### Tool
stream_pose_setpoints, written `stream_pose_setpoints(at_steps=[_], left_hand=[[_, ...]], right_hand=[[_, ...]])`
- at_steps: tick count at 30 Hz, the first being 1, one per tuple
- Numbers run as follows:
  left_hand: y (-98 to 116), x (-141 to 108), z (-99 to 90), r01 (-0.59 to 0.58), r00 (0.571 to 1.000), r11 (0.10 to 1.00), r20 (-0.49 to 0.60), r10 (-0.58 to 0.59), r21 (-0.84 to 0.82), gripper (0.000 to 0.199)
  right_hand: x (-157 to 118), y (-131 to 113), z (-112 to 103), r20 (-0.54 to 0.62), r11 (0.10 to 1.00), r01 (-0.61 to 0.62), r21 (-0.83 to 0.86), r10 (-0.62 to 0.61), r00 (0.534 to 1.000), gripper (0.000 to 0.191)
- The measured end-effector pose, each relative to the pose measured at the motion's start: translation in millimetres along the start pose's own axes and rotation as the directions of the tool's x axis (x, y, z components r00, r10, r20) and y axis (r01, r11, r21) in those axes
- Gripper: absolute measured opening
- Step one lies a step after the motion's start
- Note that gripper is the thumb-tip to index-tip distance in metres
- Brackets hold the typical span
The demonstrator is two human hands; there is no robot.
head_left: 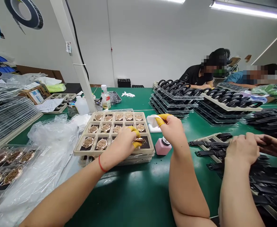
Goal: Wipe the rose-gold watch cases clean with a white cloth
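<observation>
My left hand [123, 146], with yellow finger cots, pinches a round rose-gold watch case [139, 141] just above the right end of a beige compartment tray [113, 116]. The tray holds rows of similar cases on dark inserts, and my hand hides part of it. My right hand [172, 128], also wearing yellow cots, grips a white cloth [152, 120] over a white foam block [154, 128]. A pink dispensing bottle [163, 147] with a black lid stands just below that hand on the green mat [138, 195].
A co-worker's hands [243, 148] handle black watch straps [247, 167] to my right. Stacked trays of black straps [176, 94] stand ahead. Plastic sheeting [50, 132] and trays of cases [6, 167] lie left, near bottles [105, 97]. Further people sit beyond.
</observation>
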State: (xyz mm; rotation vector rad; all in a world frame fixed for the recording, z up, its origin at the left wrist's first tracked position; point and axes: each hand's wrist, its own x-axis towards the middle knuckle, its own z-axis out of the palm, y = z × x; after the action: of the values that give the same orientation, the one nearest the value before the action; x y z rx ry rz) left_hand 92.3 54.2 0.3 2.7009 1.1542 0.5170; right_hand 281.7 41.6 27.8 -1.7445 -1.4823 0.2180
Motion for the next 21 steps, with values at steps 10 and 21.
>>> stream_pose_setpoints(at_steps=[10, 21], left_hand=[[-25, -54, -31.5, 0.127, 0.986, 0.911, -0.047, -0.158, -0.392, 0.010], [-39, -62, -39.9, 0.022, 0.993, 0.878, -0.090, -0.074, -0.478, 0.018]], right_hand=[[-52, -53, 23, 0.290, 0.855, 0.432, 0.287, -0.508, 0.811, 0.021], [-39, -43, 52, 0.343, 0.726, 0.126, 0.676, -0.461, 0.819, 0.011]])
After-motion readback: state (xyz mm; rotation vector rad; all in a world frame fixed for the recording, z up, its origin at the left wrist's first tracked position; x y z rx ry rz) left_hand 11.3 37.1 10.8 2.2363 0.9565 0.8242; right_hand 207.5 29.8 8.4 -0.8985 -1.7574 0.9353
